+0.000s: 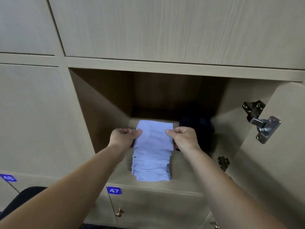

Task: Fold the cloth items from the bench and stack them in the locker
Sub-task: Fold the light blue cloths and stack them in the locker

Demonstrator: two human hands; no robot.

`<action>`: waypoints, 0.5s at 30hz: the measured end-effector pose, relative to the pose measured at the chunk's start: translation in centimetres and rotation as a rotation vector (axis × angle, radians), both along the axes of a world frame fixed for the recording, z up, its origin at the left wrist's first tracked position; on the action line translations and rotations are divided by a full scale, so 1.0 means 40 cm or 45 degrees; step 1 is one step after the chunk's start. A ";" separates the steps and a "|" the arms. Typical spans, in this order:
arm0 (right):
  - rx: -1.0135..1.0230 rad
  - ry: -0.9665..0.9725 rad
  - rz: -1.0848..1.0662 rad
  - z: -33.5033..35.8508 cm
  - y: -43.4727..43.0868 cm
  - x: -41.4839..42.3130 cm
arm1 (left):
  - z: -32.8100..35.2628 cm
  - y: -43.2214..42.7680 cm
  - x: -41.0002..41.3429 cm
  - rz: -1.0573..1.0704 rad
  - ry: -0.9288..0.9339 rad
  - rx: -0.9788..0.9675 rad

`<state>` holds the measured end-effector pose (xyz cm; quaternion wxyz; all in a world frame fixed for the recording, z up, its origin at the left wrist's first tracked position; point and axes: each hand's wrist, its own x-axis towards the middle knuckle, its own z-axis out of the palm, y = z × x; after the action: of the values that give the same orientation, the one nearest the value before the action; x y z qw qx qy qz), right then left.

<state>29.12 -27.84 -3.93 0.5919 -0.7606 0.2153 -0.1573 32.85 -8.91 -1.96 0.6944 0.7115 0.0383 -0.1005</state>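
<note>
Folded cloth (154,136) met the locker (102,116) stack (151,169).
Left hand (125,136) and right hand (183,138) pinched its sides, likely to keep it square.

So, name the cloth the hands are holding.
The pale blue cloth, between left hand and right hand; the dark cloth sits to its right.

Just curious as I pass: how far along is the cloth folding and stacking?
Done: a pile of folded pale cloths sits in the open locker, a dark item to its right. In hand: the left hand and right hand pinch one more folded cloth atop the pile. Left: unclear; the bench is out of view.
</note>
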 end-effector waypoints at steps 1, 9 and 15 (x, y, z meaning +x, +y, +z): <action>-0.002 0.005 -0.011 -0.014 -0.002 0.007 | -0.014 -0.001 0.007 0.005 -0.006 0.022; -0.128 -0.018 -0.112 -0.062 0.008 0.017 | -0.105 -0.017 0.048 0.058 -0.112 0.275; -1.012 -0.282 -0.072 -0.045 0.050 -0.055 | -0.094 -0.016 -0.022 -0.039 -0.602 0.612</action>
<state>26.91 -25.84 -5.73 0.2672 -0.9023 0.0937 -0.3252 31.96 -9.54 -5.71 0.4947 0.8591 -0.1119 0.0689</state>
